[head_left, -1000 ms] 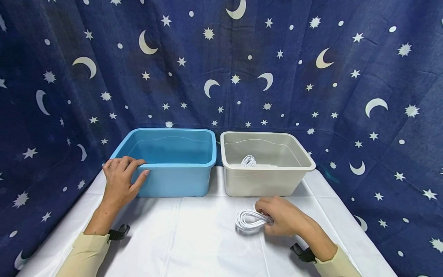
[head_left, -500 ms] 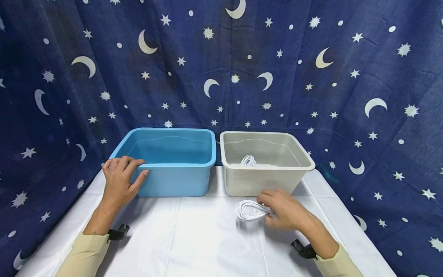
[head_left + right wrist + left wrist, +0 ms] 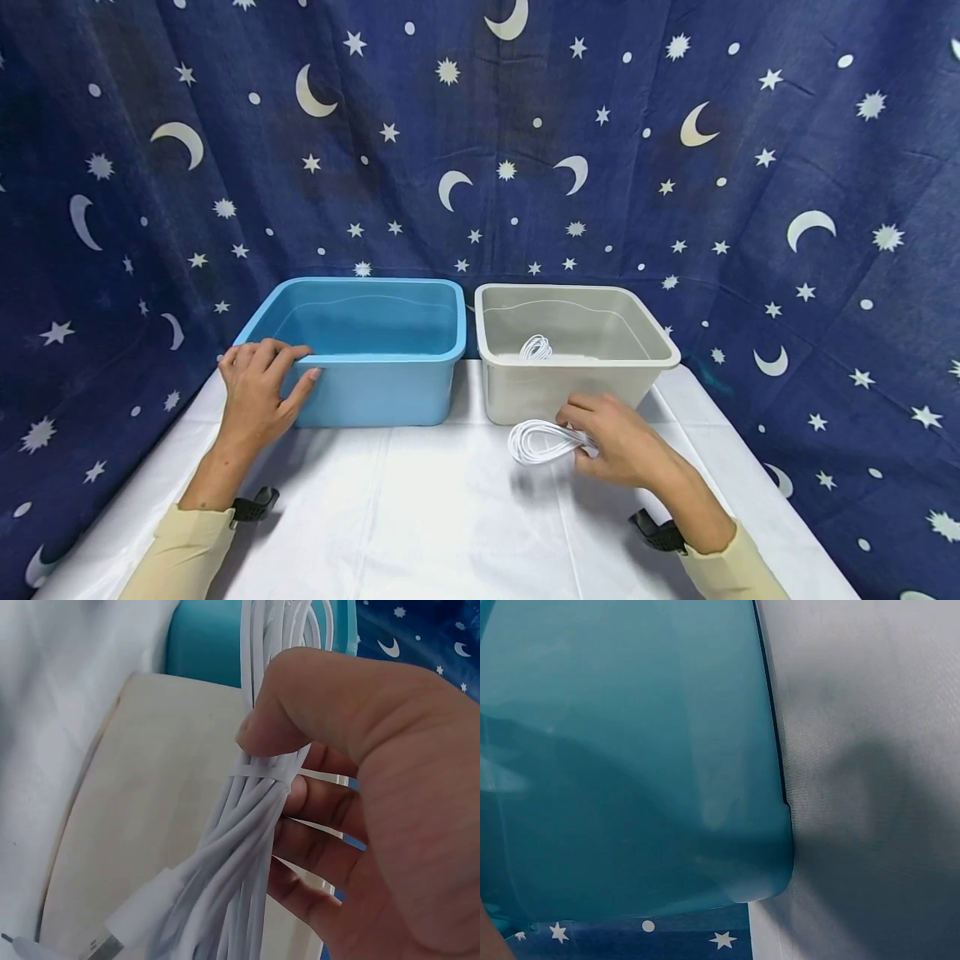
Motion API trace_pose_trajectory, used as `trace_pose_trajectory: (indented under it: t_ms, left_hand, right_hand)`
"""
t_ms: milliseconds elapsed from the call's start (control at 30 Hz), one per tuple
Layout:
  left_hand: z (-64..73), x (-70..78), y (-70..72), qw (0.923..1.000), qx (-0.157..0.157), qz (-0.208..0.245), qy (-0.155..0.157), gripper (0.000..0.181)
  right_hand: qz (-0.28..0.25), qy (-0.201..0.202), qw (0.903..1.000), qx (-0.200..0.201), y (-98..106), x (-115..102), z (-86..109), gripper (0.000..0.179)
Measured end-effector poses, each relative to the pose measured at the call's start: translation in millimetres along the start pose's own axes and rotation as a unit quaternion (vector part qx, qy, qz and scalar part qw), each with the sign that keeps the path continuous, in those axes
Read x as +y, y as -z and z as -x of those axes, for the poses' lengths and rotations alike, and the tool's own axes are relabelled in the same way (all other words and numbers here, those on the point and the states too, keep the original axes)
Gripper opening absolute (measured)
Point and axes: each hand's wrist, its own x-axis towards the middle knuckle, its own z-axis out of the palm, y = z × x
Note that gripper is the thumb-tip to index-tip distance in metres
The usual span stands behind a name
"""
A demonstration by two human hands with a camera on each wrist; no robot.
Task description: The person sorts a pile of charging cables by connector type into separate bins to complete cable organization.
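Note:
My right hand [image 3: 618, 442] pinches a coiled white cable [image 3: 538, 442] between thumb and fingers, just in front of the grey bin [image 3: 570, 392]. Up close in the right wrist view, a band wraps the bundled cable [image 3: 255, 780] and a metal-tipped plug [image 3: 135, 919] sticks out at its lower end. On the left, my left hand [image 3: 258, 390] rests over the front left rim of the blue bin [image 3: 375, 392], fingers over the edge and thumb against the outer wall. The left wrist view is filled mostly by that blue wall [image 3: 630, 772].
Inside the grey bin lies another white cable coil [image 3: 536, 347]. Both bins stand side by side at the back of a table with a white cloth [image 3: 435, 517]. A dark blue curtain [image 3: 480, 150] with moons and stars hangs behind and at the sides.
My right hand has raised the cable coil from near the tablecloth and moved it toward the grey bin's front wall. The left hand stays on the blue rim.

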Motion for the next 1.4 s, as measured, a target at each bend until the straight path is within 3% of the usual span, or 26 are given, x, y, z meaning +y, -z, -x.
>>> trace_pose_trajectory:
  t_ms: [633, 933, 1400]
  left_hand:
    - [1.6, -0.4, -1.8, 1.0000, 0.003, -0.005, 0.002, 0.059]
    - [1.0, -1.0, -0.2, 0.9998, -0.017, -0.011, 0.006, 0.056]
    - [1.9, -1.3, -3.7, 1.0000, 0.003, -0.008, 0.003, 0.059]
  right_hand:
    - [0.003, -0.001, 0.9995, 0.031, 10.0, 5.3, -7.2, 0.036]
    - [-0.004, 0.010, 0.9986, 0.052, 14.4, 7.8, -10.6, 0.035]
    - [0.005, -0.003, 0.9968, 0.080, 31.0, 11.5, -18.2, 0.035]
